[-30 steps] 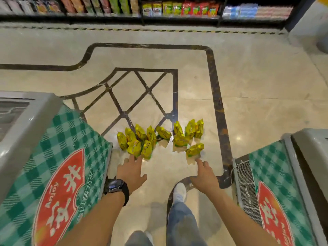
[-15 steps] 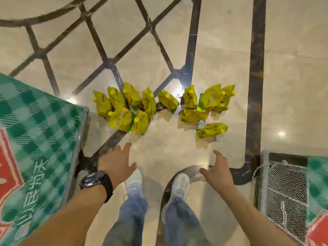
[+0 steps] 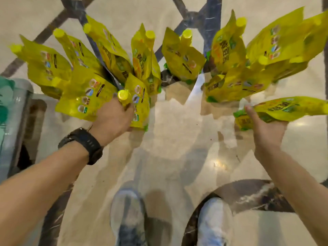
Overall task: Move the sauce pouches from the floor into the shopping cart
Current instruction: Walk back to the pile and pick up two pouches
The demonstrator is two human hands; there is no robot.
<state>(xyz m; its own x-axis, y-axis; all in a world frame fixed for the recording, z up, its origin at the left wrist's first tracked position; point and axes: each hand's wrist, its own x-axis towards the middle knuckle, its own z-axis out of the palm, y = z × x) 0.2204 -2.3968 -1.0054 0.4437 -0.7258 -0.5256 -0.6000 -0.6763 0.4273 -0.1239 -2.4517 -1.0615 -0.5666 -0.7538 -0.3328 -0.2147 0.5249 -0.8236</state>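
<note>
Yellow sauce pouches (image 3: 184, 55) crowd the floor (image 3: 177, 148), none carted yet; left grip (image 3: 113, 118) clasps an upright pouch (image 3: 140, 96), right grip (image 3: 266, 128) pinches a lying pouch (image 3: 291, 109).

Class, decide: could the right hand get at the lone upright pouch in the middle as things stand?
Probably not yet: the right hand grips the flat pouch. The middle pouch stands apart, bare floor before it.

Head view, steeply down, close

Left hand (image 3: 113, 119) grips a standing pouch (image 3: 141, 96) at its cap, right hand (image 3: 266, 132) holds a flat pouch (image 3: 291, 110).
</note>
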